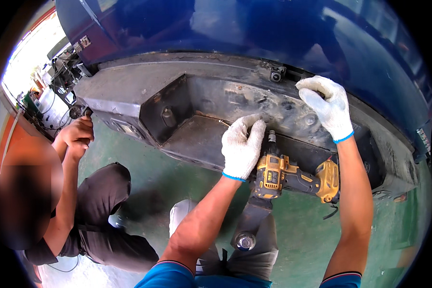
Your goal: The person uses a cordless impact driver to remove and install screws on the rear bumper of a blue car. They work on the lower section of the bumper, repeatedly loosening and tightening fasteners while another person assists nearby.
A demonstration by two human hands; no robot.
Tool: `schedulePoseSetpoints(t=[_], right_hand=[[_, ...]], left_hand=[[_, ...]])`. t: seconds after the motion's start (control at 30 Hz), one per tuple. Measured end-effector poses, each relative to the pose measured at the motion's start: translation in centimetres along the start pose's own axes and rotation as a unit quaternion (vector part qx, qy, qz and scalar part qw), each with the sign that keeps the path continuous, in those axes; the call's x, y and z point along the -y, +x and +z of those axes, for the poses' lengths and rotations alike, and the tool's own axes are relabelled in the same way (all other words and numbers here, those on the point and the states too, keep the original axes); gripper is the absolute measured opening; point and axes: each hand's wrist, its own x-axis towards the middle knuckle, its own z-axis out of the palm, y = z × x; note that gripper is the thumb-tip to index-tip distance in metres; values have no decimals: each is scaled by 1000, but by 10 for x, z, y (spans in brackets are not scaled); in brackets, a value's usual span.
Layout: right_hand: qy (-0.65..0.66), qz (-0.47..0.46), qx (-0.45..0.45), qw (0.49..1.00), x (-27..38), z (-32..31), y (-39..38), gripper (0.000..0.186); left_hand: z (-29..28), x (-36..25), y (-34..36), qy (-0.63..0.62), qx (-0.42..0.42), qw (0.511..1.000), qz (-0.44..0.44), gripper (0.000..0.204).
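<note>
My left hand (242,149), in a white knitted glove with a blue cuff, is over the recessed step of a dark, worn vehicle bumper (125,91). Its thumb and fingertips are drawn together near the back wall; anything between them is too small to make out. Just right of it lies a yellow-and-black cordless impact wrench (272,175) with a socket on its nose, untouched by either hand. My right hand (329,105), gloved alike, is raised at the bumper's upper edge below the blue body panel (254,29). Its fingers and thumb curl together; whatever they pinch is hidden.
A small black camera (276,74) sits on the bumper's top edge. Below the wrench, a tow bar with a shiny ball (245,241) juts toward me. At left a co-worker crouches, hands (79,132) together at the bumper's end. The floor (149,192) is green.
</note>
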Motion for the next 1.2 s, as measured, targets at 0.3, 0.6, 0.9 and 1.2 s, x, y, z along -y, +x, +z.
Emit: schedulePoseSetpoints(t=[0.3,0.6,0.9,1.2], right_hand=[[-10,-7,-1,1000,1,2,0,14],[-6,-14,-7,1000,-4,4,0,17],[-40,-44,-3,998,-7,-3,2,23],[-244,-85,-35,965,66,-113,-61,18]], left_hand=[[-1,-5,2,-37,25,998,-44,25],[-2,-2,1,-19,28,998,-47,26],[9,15,7,-63,26,997,-31,24],[-4,20,10,-45,19,998,-30,22]])
